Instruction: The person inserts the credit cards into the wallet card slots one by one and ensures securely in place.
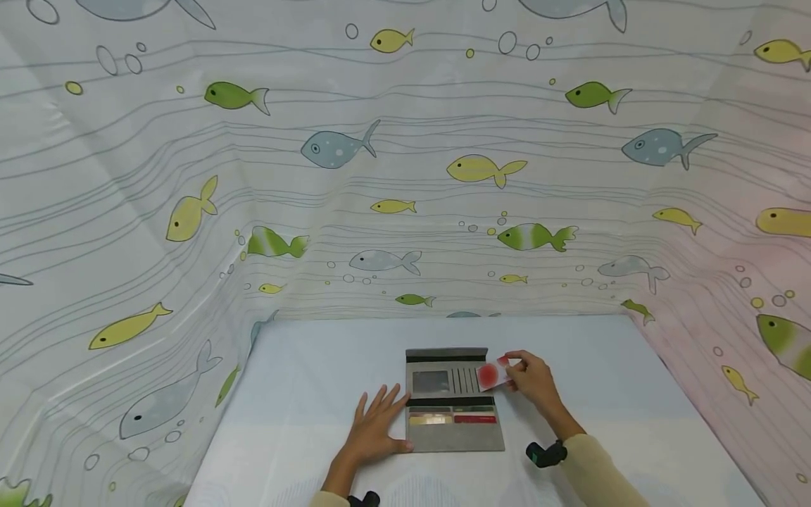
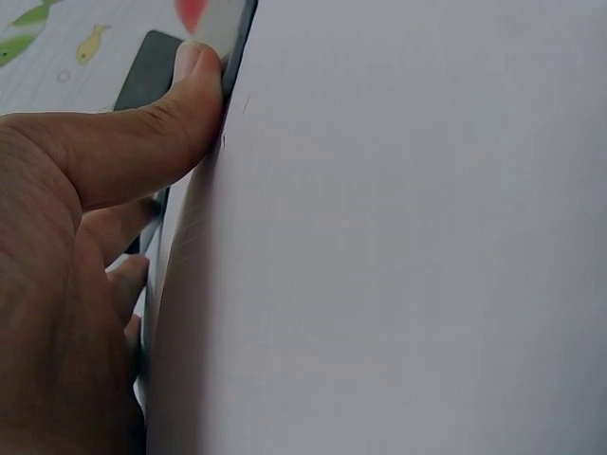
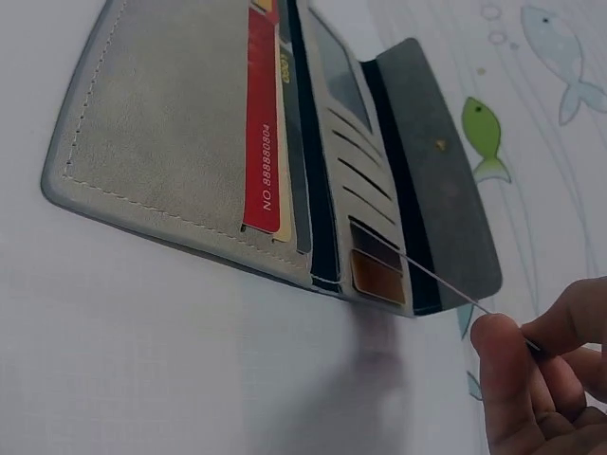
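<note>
A grey wallet (image 1: 456, 441) lies unfolded on the table, its dark-edged flap (image 3: 432, 171) at the far side. My left hand (image 1: 372, 431) is spread along the wallet's left edge, with the thumb on the lower left corner and straight fingers. Between thumb and fingers, my right hand (image 1: 533, 380) pinches a red-and-white card (image 1: 491, 374) over the upper panel's right side. Seen edge-on in the right wrist view, the card (image 3: 448, 284) reaches the panel's slots; how far it sits inside one I cannot tell.
Several cards, among them a red one (image 3: 262, 123), sit in the lower panel's pockets. The upper panel has a clear window (image 1: 431, 382) beside its slots. White cloth covers the table (image 1: 304, 373), and a fish-patterned curtain (image 1: 437, 232) hangs around it.
</note>
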